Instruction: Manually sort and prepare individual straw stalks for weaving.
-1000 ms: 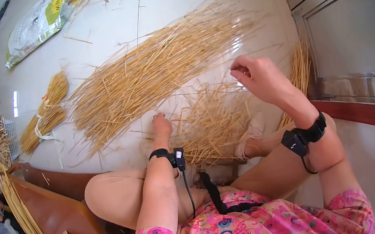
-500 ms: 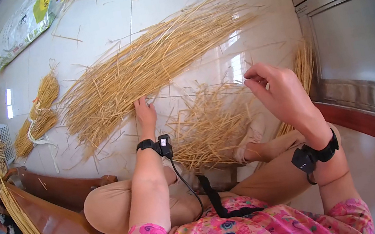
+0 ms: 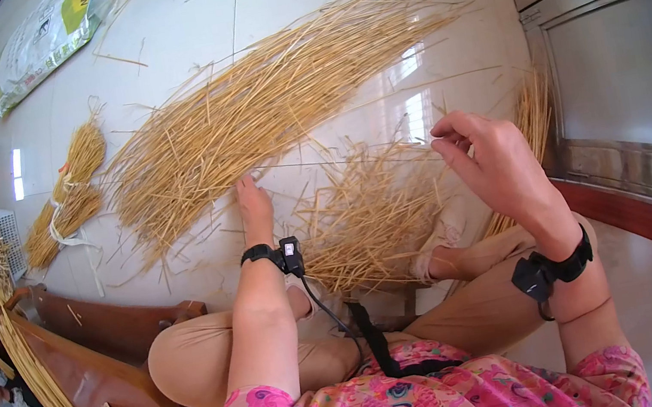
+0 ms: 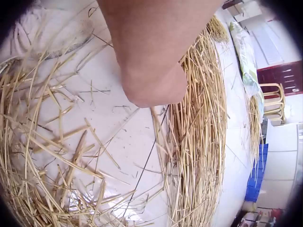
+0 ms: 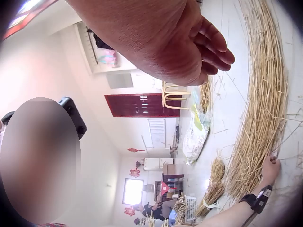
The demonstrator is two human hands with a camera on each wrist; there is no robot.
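Observation:
Straw stalks [image 3: 273, 99] lie in a long, loose layer on the floor. At its near edge is the left hand [image 3: 255, 205], palm down with fingers bent; whether it grips a stalk is hidden. In the left wrist view, only the heel of the left hand [image 4: 154, 85] shows. Raised to the right, the right hand [image 3: 498, 164] brings thumb and index together, with a thin pale strand appearing at their tips. Its other fingers are bent in the right wrist view [image 5: 189, 52]. Shorter loose straw [image 3: 371, 213] is heaped between the hands, by the feet.
A tied straw bundle [image 3: 72, 196] and a printed sack [image 3: 41, 49] lie at the left. Wooden furniture [image 3: 100, 357] stands beside the left knee. More straw [image 3: 532, 110] leans by a metal-framed door [image 3: 616, 65] at the right. Other people are at far left.
The left hand has moved left and forward to the edge of the straw layer. The right hand has shifted right, its thumb and index still close together. The view has shifted slightly.

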